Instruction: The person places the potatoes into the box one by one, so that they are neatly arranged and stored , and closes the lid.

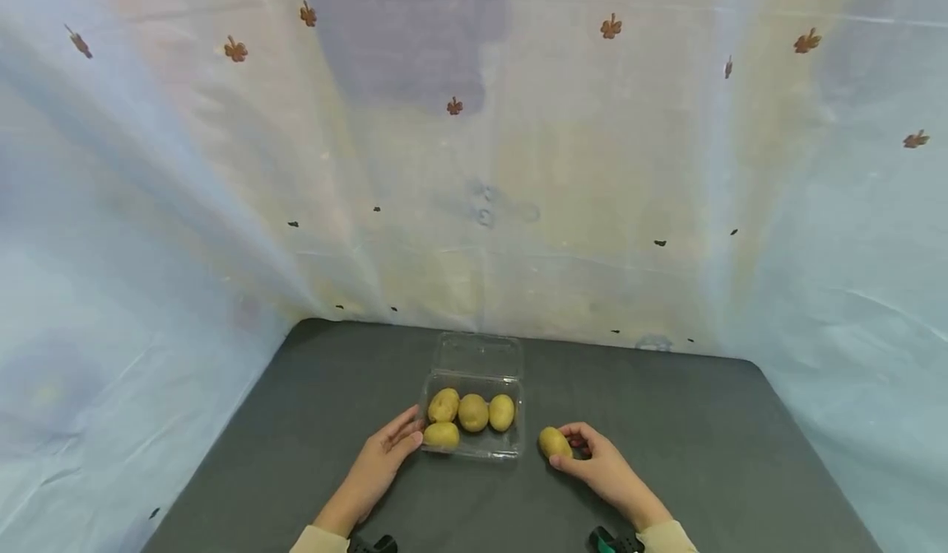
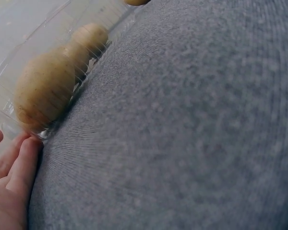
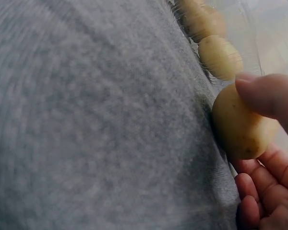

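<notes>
A clear plastic box (image 1: 474, 453) with its lid (image 1: 477, 355) folded back stands on the dark table, several potatoes (image 1: 473, 412) inside it. At the box's left side, my left hand (image 1: 381, 458) touches the wall with its fingertips, the thumb near the front corner. In the left wrist view those fingers (image 2: 26, 160) meet the box's lower edge, beside a large potato (image 2: 45, 91) seen through the plastic. Just right of the box, my right hand (image 1: 598, 464) pinches another potato (image 1: 555, 443) between thumb and fingers. The right wrist view shows this potato (image 3: 240, 122) low over the cloth.
The table (image 1: 711, 438) has a dark grey cloth surface. A pale curtain (image 1: 563, 166) with leaf shapes hangs behind it and at both sides. Dark bands (image 1: 618, 541) circle both wrists, by the sleeve cuffs.
</notes>
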The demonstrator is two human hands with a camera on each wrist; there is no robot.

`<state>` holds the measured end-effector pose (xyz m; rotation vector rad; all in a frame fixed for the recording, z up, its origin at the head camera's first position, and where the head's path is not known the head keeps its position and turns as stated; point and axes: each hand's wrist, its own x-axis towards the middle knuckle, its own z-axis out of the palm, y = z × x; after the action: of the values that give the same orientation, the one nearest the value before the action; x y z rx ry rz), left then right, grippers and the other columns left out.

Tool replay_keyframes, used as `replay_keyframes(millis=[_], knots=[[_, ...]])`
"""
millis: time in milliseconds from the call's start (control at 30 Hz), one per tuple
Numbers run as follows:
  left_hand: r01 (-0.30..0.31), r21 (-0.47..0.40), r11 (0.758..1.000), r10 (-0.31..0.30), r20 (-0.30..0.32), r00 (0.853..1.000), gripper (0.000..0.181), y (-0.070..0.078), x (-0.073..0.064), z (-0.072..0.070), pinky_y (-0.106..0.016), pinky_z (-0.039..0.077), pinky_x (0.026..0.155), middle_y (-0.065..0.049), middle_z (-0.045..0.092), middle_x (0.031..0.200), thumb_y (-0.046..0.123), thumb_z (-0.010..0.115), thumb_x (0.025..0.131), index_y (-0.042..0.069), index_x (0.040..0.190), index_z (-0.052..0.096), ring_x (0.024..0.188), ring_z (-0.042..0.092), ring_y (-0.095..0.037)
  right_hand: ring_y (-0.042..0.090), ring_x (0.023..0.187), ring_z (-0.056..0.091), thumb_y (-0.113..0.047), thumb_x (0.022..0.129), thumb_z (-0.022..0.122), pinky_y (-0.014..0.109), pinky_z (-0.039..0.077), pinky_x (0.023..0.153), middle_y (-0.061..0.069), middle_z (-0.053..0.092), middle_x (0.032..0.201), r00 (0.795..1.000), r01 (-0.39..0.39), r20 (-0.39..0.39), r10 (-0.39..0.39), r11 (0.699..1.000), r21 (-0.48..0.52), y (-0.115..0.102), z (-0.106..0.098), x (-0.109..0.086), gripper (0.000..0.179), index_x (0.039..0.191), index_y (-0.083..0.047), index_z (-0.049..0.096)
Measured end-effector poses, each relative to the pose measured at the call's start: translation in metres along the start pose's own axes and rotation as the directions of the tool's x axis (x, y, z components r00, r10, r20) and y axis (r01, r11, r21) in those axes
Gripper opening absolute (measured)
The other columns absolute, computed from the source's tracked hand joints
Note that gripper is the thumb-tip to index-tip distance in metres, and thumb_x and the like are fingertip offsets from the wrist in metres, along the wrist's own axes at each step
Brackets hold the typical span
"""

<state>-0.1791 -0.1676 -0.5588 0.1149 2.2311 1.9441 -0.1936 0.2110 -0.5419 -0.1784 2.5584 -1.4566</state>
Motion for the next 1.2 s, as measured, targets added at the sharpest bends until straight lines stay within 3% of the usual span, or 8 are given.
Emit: replay_keyframes(millis=[200, 400, 567, 733, 933, 1200], knots=[[0.005, 0.006, 1.0, -0.005, -0.035, 0.999, 0.057, -0.001, -0.004, -0.005, -0.037, 0.04, 0.105, -0.003, 0.05, 0.142, 0.041, 0.058, 0.097, 0.026, 0.148, 0.039, 0.132, 0.044, -0.02, 0.019, 0.095, 0.053, -0.041, 0.081, 0.078, 0.036, 0.044, 0.081, 0.0, 0.059, 0.106, 1.0, 0.011, 0.018, -0.01, 1.0, -0.019, -0.002, 0.004, 0.003, 0.05, 0.12, -0.014, 0.06], [0.012, 0.002, 1.0, -0.012, -0.049, 0.999, 0.056, 0.002, -0.009, -0.003, -0.04, 0.039, 0.106, -0.004, 0.049, 0.143, 0.041, 0.058, 0.097, 0.026, 0.148, 0.041, 0.133, 0.043, -0.021, 0.018, 0.092, 0.053, -0.038, 0.082, 0.078, 0.034, 0.045, 0.078, 0.001, 0.06, 0.103, 1.0, 0.019, -0.004, -0.019, 1.0, -0.003, -0.004, 0.004, 0.003, 0.048, 0.118, -0.012, 0.06], [-0.001, -0.016, 1.0, 0.0, -0.034, 0.999, 0.056, 0.004, -0.009, -0.001, -0.039, 0.037, 0.107, -0.006, 0.048, 0.144, 0.04, 0.057, 0.098, 0.024, 0.148, 0.039, 0.134, 0.042, -0.022, 0.018, 0.095, 0.054, -0.038, 0.083, 0.077, 0.032, 0.046, 0.079, 0.001, 0.061, 0.104, 0.999, 0.017, -0.027, -0.017, 1.0, 0.006, -0.006, 0.002, 0.0, 0.048, 0.119, -0.011, 0.06], [-0.007, -0.02, 1.0, 0.007, -0.025, 1.0, 0.056, 0.002, -0.006, -0.001, -0.035, 0.037, 0.107, -0.006, 0.048, 0.144, 0.04, 0.057, 0.098, 0.023, 0.148, 0.039, 0.134, 0.041, -0.021, 0.021, 0.095, 0.055, -0.036, 0.083, 0.077, 0.029, 0.048, 0.076, 0.003, 0.063, 0.105, 1.0, 0.004, -0.028, -0.002, 0.996, 0.085, -0.006, -0.001, 0.001, 0.05, 0.12, -0.009, 0.057], [-0.002, -0.017, 1.0, 0.001, -0.03, 1.0, 0.057, 0.003, -0.005, -0.001, -0.039, 0.037, 0.108, -0.005, 0.049, 0.143, 0.04, 0.058, 0.097, 0.023, 0.148, 0.04, 0.133, 0.042, -0.021, 0.021, 0.089, 0.056, -0.035, 0.083, 0.077, 0.027, 0.049, 0.072, 0.003, 0.066, 0.1, 0.998, -0.002, -0.066, 0.01, 0.993, 0.115, -0.005, 0.002, 0.002, 0.049, 0.118, -0.007, 0.057], [-0.011, -0.025, 1.0, 0.011, 0.009, 1.0, 0.056, 0.002, 0.0, -0.001, -0.041, 0.037, 0.108, -0.006, 0.047, 0.144, 0.038, 0.057, 0.098, 0.022, 0.149, 0.038, 0.134, 0.041, -0.022, 0.021, 0.084, 0.058, -0.034, 0.083, 0.078, 0.028, 0.05, 0.066, 0.004, 0.067, 0.095, 0.993, -0.041, -0.106, 0.059, 0.985, 0.165, -0.002, 0.004, 0.001, 0.047, 0.114, -0.007, 0.057]])
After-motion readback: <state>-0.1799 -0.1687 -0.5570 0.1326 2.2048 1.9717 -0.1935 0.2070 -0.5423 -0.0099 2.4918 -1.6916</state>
